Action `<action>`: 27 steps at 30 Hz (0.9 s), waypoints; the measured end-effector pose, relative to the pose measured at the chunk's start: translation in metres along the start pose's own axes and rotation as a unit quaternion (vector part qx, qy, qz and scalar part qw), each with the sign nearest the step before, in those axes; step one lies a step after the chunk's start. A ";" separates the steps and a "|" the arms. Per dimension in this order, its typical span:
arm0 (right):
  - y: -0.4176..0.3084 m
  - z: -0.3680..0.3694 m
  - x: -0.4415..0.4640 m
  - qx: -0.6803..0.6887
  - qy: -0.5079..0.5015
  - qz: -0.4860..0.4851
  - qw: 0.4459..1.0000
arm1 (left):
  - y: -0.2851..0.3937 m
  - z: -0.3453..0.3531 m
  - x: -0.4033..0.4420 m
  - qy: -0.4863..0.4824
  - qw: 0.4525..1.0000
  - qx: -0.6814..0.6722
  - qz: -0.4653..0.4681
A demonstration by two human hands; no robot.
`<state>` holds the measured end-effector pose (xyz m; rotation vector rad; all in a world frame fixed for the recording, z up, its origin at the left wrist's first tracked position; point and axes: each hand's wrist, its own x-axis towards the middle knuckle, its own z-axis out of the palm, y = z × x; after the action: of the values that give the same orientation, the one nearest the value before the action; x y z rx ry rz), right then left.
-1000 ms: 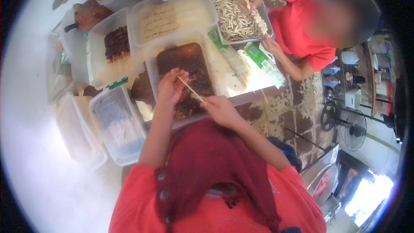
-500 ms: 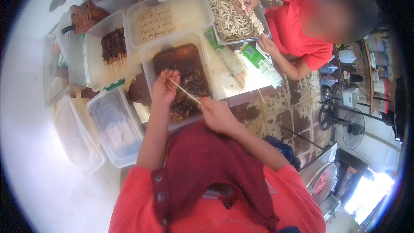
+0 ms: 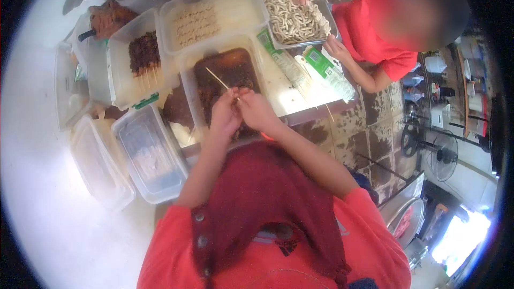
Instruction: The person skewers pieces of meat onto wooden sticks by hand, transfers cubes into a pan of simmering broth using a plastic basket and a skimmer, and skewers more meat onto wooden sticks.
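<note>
My left hand (image 3: 227, 114) and my right hand (image 3: 258, 110) meet over a clear plastic tub of dark marinade (image 3: 230, 64). Between their closed fingers is the lower part of a thin wooden skewer (image 3: 218, 78), whose bare end points up and left. Whether a small piece of food is in the fingertips is hidden. Dark chunks lie in the sauce beneath. Left of this tub, a plastic container (image 3: 120, 72) holds finished-looking dark meat skewers (image 3: 144, 56). Behind it, another container (image 3: 257, 0) holds rows of pale threaded skewers (image 3: 195, 24).
Across at the right, a person in a red shirt (image 3: 356, 27) holds a pale loaded skewer (image 3: 321, 20) over a metal tray (image 3: 309, 44) of pale strips. Green-labelled skewer packs (image 3: 321, 64) lie on the table. Plastic containers (image 3: 152, 155) stand at my left.
My hands have come together; the left moved right and down toward the right hand. The skewer now points up-left, its end free of my left fingers. The other person's hands shifted slightly.
</note>
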<state>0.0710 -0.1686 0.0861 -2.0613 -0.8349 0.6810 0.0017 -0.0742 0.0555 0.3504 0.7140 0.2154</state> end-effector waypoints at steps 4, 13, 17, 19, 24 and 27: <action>0.002 -0.008 -0.005 0.015 0.019 0.049 0.999 | 0.005 -0.001 0.002 0.082 0.960 0.268 0.016; 0.027 -0.038 -0.038 0.159 -0.039 0.163 0.973 | -0.021 -0.076 0.004 0.073 0.457 0.873 0.155; 0.041 -0.040 -0.049 0.118 -0.053 0.131 0.983 | 0.009 -0.094 0.019 0.089 0.634 0.766 0.053; 0.043 -0.041 -0.055 0.162 -0.044 0.153 0.974 | 0.016 -0.087 0.011 0.124 0.904 0.409 -0.012; 0.023 -0.060 -0.064 0.122 -0.041 0.162 0.978 | 0.030 -0.073 -0.001 0.031 0.990 0.135 -0.019; 0.010 -0.067 -0.072 0.098 -0.045 0.150 0.983 | 0.027 -0.062 0.001 -0.018 0.997 0.059 -0.041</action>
<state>0.0750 -0.2584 0.1267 -2.0055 -0.4867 0.9856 -0.0408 -0.0337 0.0219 0.4361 0.7063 0.0879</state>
